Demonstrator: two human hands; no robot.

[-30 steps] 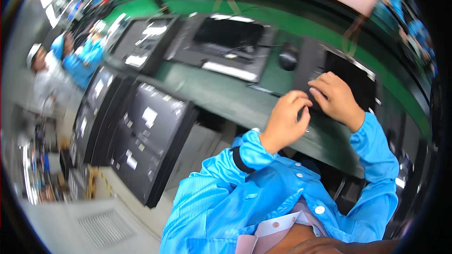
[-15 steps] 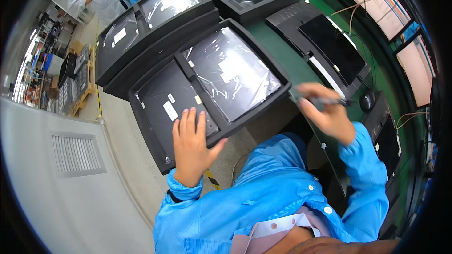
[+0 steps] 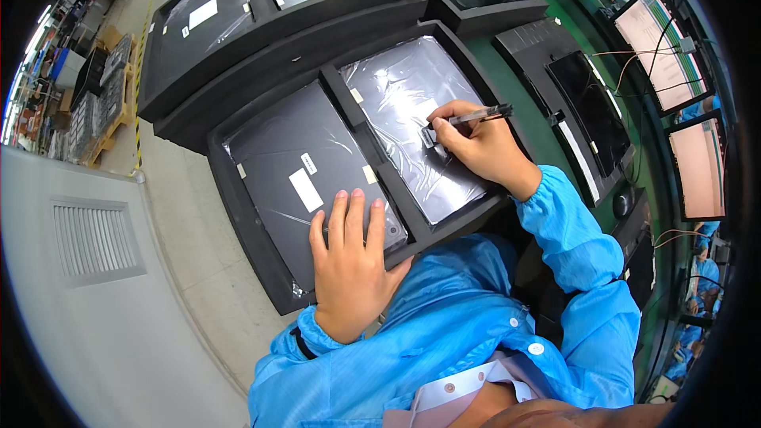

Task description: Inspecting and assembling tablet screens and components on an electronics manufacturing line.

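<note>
A black foam tray with two compartments lies in front of me. A flat dark panel wrapped in clear film fills each one. My left hand rests with spread fingers on the near end of the left panel, below its white labels. Over the right panel, whose film shines brightly, my right hand grips a pen. The pen's back end points right; its tip is hidden by my fingers, so contact with the panel cannot be told.
More black foam trays with wrapped panels stand stacked beyond. To the right, a dark screen, a mouse and cables lie on a green bench, with lit monitors behind. A white vented cabinet stands left. Other people are at the back.
My right hand has moved left with the pen, from beside the tray's right edge to over the right panel. My left hand stays on the left panel. The view has shifted slightly.
</note>
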